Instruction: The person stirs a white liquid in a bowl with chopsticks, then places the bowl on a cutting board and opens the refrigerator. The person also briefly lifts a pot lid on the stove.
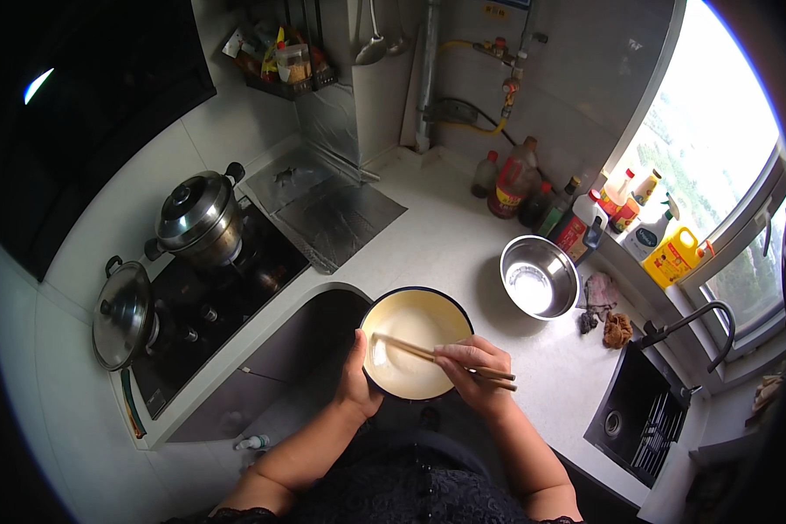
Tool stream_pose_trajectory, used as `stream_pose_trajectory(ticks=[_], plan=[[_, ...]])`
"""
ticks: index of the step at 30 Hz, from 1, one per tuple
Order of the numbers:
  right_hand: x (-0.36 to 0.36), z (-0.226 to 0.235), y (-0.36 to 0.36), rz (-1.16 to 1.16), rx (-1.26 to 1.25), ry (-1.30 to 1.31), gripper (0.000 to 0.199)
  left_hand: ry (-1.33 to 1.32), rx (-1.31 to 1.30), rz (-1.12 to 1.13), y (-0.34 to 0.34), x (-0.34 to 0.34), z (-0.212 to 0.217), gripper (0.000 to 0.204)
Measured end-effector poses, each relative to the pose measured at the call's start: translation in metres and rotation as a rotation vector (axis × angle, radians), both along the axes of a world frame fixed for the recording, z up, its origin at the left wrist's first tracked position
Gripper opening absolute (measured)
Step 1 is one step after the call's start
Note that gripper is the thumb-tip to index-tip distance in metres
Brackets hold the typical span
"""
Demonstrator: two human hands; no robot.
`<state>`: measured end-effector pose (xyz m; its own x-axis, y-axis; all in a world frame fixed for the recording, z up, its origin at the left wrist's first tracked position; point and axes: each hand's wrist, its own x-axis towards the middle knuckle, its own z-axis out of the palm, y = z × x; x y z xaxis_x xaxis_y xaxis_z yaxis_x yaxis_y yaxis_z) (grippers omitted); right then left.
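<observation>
A white L-shaped kitchen counter [445, 244] runs under a bright window, with a black gas hob [210, 306] at its left end and a dark sink [642, 415] at its right. Over the counter's front edge the left hand [358, 375] cups the side of a dark-rimmed bowl [415, 342] of pale batter. The right hand [473, 371] is pinched around wooden chopsticks [437, 356], their tips dipped in the batter at the bowl's left side. On the hob stand a lidded steel pot [199, 218] and a lidded pan [124, 313]. An empty steel bowl [539, 277] sits just beyond the batter bowl, with sauce bottles [533, 188] behind it by the wall.
</observation>
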<state>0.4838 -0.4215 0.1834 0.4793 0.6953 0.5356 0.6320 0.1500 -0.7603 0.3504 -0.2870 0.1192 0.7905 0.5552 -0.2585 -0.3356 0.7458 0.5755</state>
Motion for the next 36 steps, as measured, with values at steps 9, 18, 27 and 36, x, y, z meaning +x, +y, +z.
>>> stream_pose_trajectory(ticks=[9,18,27,36], plan=[[0.014,-0.005,0.0,-0.279,0.021,0.026,0.012,0.024,0.07,-0.066,0.012,-0.001,0.002,0.068],[0.056,-0.014,-0.014,-0.246,-0.11,0.722,0.017,0.092,0.058,-0.035,0.021,-0.004,-0.011,0.07],[0.065,-0.024,-0.012,-0.267,-0.081,0.739,0.02,0.083,0.037,-0.057,0.018,-0.006,-0.013,0.066],[0.06,-0.018,-0.008,-0.303,-0.066,0.702,0.016,0.065,0.004,-0.047,0.014,-0.007,-0.014,0.067]])
